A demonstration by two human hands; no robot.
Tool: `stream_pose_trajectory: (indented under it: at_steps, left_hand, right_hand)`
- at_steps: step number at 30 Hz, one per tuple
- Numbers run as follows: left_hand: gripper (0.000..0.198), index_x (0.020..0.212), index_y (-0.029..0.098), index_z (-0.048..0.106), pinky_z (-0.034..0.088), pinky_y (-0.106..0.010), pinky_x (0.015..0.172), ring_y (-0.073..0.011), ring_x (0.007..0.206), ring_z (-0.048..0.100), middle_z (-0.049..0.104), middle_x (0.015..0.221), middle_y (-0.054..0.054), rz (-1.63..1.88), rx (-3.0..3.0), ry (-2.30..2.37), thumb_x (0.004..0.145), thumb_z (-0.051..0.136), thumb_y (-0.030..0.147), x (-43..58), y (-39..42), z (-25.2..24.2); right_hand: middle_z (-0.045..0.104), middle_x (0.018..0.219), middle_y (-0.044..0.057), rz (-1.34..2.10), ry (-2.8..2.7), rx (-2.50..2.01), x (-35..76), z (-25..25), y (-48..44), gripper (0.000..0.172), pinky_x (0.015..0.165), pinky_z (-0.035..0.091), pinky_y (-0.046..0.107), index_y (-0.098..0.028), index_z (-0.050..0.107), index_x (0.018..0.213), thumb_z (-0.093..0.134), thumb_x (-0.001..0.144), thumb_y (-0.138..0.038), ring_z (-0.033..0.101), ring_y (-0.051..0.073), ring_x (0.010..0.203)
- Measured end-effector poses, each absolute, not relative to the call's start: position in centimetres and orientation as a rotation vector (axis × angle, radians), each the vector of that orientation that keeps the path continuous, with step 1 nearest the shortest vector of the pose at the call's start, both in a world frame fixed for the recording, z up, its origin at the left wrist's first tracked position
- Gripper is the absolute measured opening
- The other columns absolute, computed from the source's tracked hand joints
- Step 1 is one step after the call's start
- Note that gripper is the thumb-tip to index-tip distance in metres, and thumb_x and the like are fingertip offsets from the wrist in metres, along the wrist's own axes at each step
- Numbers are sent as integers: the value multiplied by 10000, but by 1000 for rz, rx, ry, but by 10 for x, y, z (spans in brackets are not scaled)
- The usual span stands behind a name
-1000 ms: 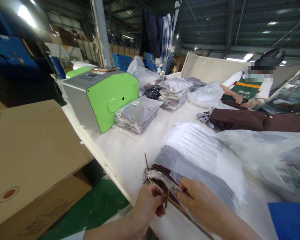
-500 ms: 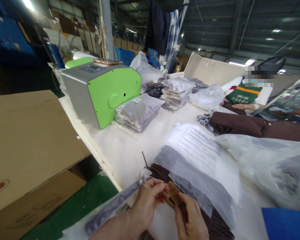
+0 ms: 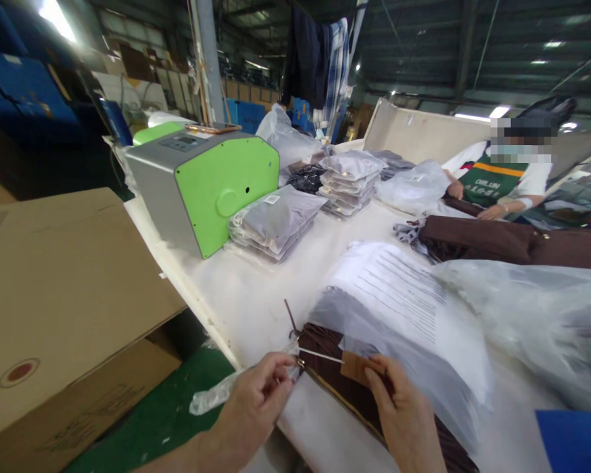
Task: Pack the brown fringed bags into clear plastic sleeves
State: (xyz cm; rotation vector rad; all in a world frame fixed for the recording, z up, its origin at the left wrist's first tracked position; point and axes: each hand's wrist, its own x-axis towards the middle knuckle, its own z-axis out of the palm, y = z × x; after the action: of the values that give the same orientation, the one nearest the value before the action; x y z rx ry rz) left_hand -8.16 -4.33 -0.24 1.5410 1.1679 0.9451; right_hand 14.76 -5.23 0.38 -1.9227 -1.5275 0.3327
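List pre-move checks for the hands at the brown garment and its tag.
1. Pinch: left hand holds plastic strip: ok.
2. Contact: fingers of right hand touch card tag: ok.
3. Grip: right hand closed on card tag: cannot tell.
4. Support: brown garment lies on table, partly under printed bag: ok.
5. Overhang: plastic strip hangs past the table edge: not ok.
6. Clearance: co-worker's hands apart from brown garment: ok.
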Motion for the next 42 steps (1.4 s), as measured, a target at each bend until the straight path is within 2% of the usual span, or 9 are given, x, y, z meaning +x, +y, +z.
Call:
stream_pose_trajectory:
  at_steps: [5,12,18,22,26,32,37,40,42]
  left_hand:
    - [441,1171,193,519,462,-330,803,-200,944,562,610,1040,-97,1009,2879,1103,820,353,-16,-132,-40,-15]
    - [658,1366,199,263,488,-259,784,-169,948,559,540,1129,-120,446,2862,896,763,376,-40,-152,15,-4]
    - [454,1279,326,409,376,-368,878,-225,1109,479,441,1335,-99,305,3278,155,877,444,119,-130,44,19]
    - [144,976,252,603,379,-314,680,-164,832,535,607,1103,-53,325,3203,-319,840,565,223,-91,39,27]
    - [52,877,218,584,317,-319,572,-159,690,494,621,768,-34,340,3123,-262,829,574,199,-66,38,21]
    - [157,989,164,561,302,-335,611,-181,682,481,618,735,-46,516,3056,164,886,459,225,-54,31,3]
    - [369,1232,86,429,313,-356,635,-212,768,510,605,942,-114,602,3208,320,867,423,136,-49,9,-8]
    - [357,1210,76,444,318,-357,634,-213,761,506,595,920,-114,629,3158,417,871,425,183,-43,3,-12]
    - [308,1152,95,483,321,-358,651,-207,767,504,593,899,-97,664,3088,489,875,439,222,-40,3,-14]
  right_hand:
    - [627,961,130,-196,-1610,-1971,141,-6,-38,480,702,500,386,-162,598,1038,305,857,-496,601,251,866]
    - [620,959,88,-120,-1675,-2126,144,-7,-36,388,735,488,373,-208,607,979,341,861,-464,598,241,867]
    - [629,974,81,-27,-1668,-2196,144,-3,-34,304,741,468,361,-207,604,1005,446,837,-406,608,230,829]
    - [619,1014,63,48,-1641,-2106,147,-3,-32,273,739,464,337,-217,611,980,469,830,-395,599,207,863]
    - [609,993,37,125,-1599,-2065,149,-3,-32,235,734,452,331,-231,603,963,499,818,-383,583,194,862]
    - [599,946,17,277,-1630,-2069,152,1,-30,206,707,443,317,-262,614,889,460,837,-388,580,180,833]
    - [640,909,41,409,-1787,-2057,153,17,-32,251,780,442,344,-225,619,929,395,863,-316,593,192,847]
    - [631,1034,93,186,-2035,-1971,149,20,-49,384,797,460,371,-193,587,1081,450,826,-446,586,231,932]
    - [594,1147,146,-149,-2223,-1849,145,12,-62,620,769,482,401,-155,534,1182,554,710,-557,563,292,1003]
